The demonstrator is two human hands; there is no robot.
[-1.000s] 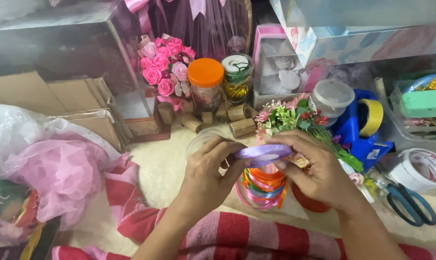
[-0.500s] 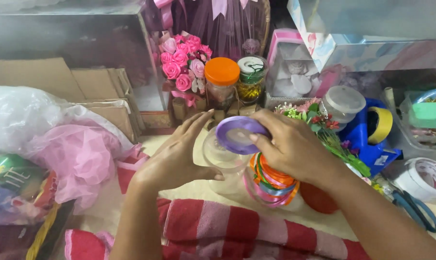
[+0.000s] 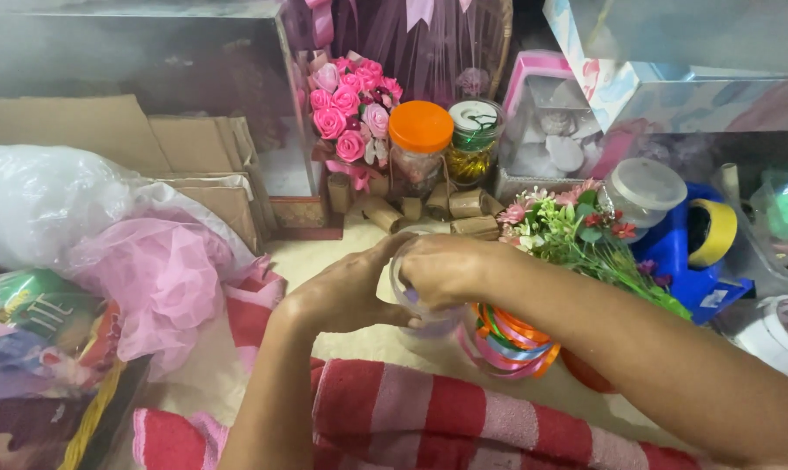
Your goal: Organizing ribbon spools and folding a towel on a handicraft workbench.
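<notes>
The surface [image 3: 342,252] is crowded with craft things. One jar with an orange lid [image 3: 420,148] stands at the back beside a bunch of pink roses [image 3: 352,113]. In the middle, the left hand [image 3: 346,292] and right hand [image 3: 442,265] both wrap around a clear round tub [image 3: 411,300], just above some coloured ribbon loops [image 3: 509,344].

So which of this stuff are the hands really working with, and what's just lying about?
In hand:
left hand
right hand
clear container, gripped between both hands
ribbon rolls, right beside it

Lying about:
orange-lidded jar
pink roses
cardboard tubes
flower sprig
yellow tape roll
pink tulle
striped towel
</notes>
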